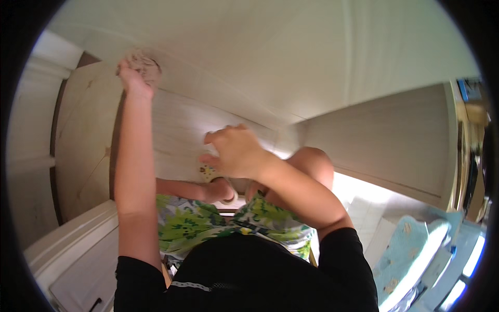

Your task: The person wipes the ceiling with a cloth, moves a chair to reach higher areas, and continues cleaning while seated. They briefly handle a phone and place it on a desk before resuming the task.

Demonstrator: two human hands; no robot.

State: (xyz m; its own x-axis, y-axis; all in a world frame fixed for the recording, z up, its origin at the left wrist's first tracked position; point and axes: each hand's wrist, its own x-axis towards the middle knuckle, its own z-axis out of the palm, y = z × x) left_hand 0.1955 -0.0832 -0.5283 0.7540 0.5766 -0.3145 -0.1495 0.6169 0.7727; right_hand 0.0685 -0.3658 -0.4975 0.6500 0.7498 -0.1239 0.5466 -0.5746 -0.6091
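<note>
My left hand (132, 82) reaches far out at the upper left, its fingers closed around a crumpled pinkish-grey cloth (146, 65). That cloth appears to touch the pale, smooth wall (249, 58) close to its lower edge. My right hand (237, 150) is slightly blurred. It hovers above my knees with bent, spread fingers and nothing visible in it. Beneath it, part of a light clog with small coloured decorations (206, 170) shows on my foot.
A wood-grain cabinet panel (374, 140) stands at the right, with shelves of items past its edge. To the left is a stained, light-coloured panel (85, 148). A white panelled door (85, 265) fills the lower left. Light blue fabric (401, 249) lies at the lower right.
</note>
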